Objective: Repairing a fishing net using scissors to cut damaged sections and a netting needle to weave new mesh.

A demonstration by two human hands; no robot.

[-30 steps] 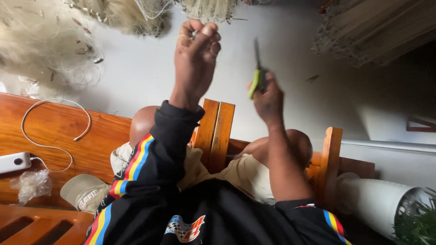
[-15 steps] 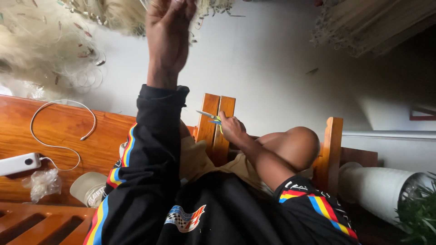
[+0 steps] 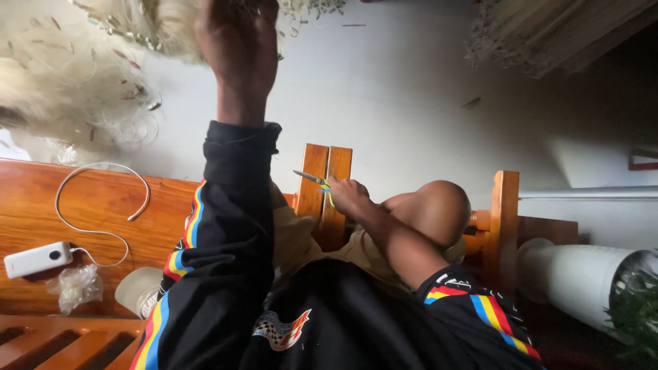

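The left hand [image 3: 236,44] is raised high, its grip closed in the pale net [image 3: 89,62] that hangs above. The right hand [image 3: 348,197] is low by the knee, grip closed on small scissors [image 3: 312,179]. On the wooden bench [image 3: 89,205] lie a white charger [image 3: 35,259], its cable [image 3: 103,205], and a crumpled plastic bag [image 3: 77,286]; what is inside the bag I cannot tell.

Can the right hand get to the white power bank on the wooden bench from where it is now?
Probably not easily. The right hand is holding small scissors low by the knee, and the power bank lies far off on the bench, past the raised left arm, which crosses the way.
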